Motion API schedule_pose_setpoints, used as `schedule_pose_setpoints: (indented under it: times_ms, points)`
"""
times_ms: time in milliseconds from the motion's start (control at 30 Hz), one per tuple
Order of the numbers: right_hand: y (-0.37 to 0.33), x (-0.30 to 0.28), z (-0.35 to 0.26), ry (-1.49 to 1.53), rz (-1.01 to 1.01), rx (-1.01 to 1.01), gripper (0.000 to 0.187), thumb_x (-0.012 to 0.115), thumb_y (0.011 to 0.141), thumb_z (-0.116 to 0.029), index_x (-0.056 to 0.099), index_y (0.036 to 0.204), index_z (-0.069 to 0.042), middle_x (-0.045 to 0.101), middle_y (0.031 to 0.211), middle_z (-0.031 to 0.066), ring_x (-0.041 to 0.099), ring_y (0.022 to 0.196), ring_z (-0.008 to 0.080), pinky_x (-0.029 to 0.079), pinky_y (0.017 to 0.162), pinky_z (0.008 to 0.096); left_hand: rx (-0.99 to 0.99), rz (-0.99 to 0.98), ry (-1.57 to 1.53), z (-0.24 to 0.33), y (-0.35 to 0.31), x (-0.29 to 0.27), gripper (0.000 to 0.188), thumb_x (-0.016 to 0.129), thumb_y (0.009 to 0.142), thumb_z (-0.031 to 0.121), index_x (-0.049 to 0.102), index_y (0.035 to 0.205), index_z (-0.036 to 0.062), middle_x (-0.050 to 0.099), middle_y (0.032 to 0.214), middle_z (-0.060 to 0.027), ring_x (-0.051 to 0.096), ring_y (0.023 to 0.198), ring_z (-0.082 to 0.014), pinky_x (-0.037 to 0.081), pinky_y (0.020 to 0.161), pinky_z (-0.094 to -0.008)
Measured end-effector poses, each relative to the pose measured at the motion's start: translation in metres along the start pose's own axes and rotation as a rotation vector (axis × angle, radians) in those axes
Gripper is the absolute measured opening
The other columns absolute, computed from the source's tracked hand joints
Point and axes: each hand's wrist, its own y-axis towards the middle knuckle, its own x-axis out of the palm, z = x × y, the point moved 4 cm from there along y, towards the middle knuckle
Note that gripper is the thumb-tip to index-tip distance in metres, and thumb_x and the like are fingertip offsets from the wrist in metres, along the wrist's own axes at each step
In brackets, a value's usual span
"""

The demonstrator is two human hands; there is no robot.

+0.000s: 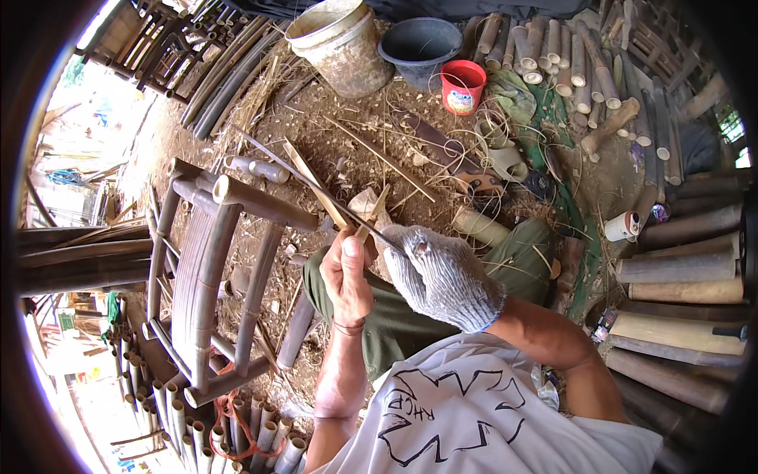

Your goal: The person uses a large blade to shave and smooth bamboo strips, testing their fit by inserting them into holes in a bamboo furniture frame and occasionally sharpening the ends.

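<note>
My bare left hand (pixel 348 276) is closed on a split bamboo strip (pixel 320 186), its thumb pressed on the strip's lower end. The pale strip points up and to the left. My right hand (pixel 442 276), in a grey knitted glove, is closed on a long thin dark tool (pixel 304 175) that looks like a narrow knife. It slants across the bamboo strip just above my left thumb. A short pale bamboo piece (pixel 373 215) sticks up between my hands; whether it joins the strip I cannot tell. The glove hides the tool's gripped end.
A bamboo frame (pixel 249 197) stands at my left. Beyond my hands are a dirty white bucket (pixel 339 47), a black basin (pixel 421 49) and a red tub (pixel 463 85). Bamboo poles (pixel 679 268) lie stacked at the right. A saw (pixel 478 183) and shavings lie on the dirt floor.
</note>
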Motion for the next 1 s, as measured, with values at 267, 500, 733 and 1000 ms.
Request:
schedule_pose_setpoints:
  times_ms: [267,500,733,1000]
  points:
    - [0.012,0.029,0.043,-0.156,-0.151,0.035,0.019,0.056,0.094,-0.018,0.059,0.083,-0.003,0.061,0.071,0.0182,0.064,0.069,0.0365,0.052,0.059,0.0451,-0.114,-0.036,0.422,-0.052,-0.012,-0.018,0.049,0.043,0.106,0.041,0.057,0.079,0.0019,0.05,0.069,0.0002,0.042,0.066,-0.0101,0.039,0.062,-0.0299]
    - [-0.001,0.034,0.065,-0.124,-0.201,0.123,0.026,0.053,0.099,-0.021,0.061,0.083,-0.002,0.058,0.066,0.0221,0.061,0.066,0.0422,0.049,0.059,0.0479,-0.44,0.196,-0.156,-0.031,-0.024,-0.025,0.049,0.04,0.106,0.048,0.059,0.089,0.006,0.063,0.08,-0.0088,0.06,0.071,-0.0177,0.05,0.066,-0.0283]
    - [-0.051,0.011,0.057,0.502,-0.516,0.795,0.028,0.048,0.102,-0.023,0.064,0.097,-0.001,0.064,0.064,0.0094,0.065,0.057,0.022,0.053,0.062,0.0412,-1.098,0.259,-0.84,-0.178,0.027,0.022,0.048,0.045,0.105,0.039,0.049,0.129,-0.002,0.066,0.098,-0.0189,0.067,0.092,-0.0309,0.06,0.072,-0.0391]
    - [-0.105,-0.073,0.042,1.079,0.112,1.028,0.037,0.051,0.102,-0.023,0.056,0.123,0.007,0.058,0.068,0.0079,0.06,0.052,0.0197,0.053,0.048,0.0364,-0.526,0.401,-0.267,-0.097,0.135,-0.012,0.023,0.043,0.104,0.019,0.06,0.101,0.0047,0.054,0.069,0.0013,0.046,0.052,-0.008,0.041,0.042,-0.0248]
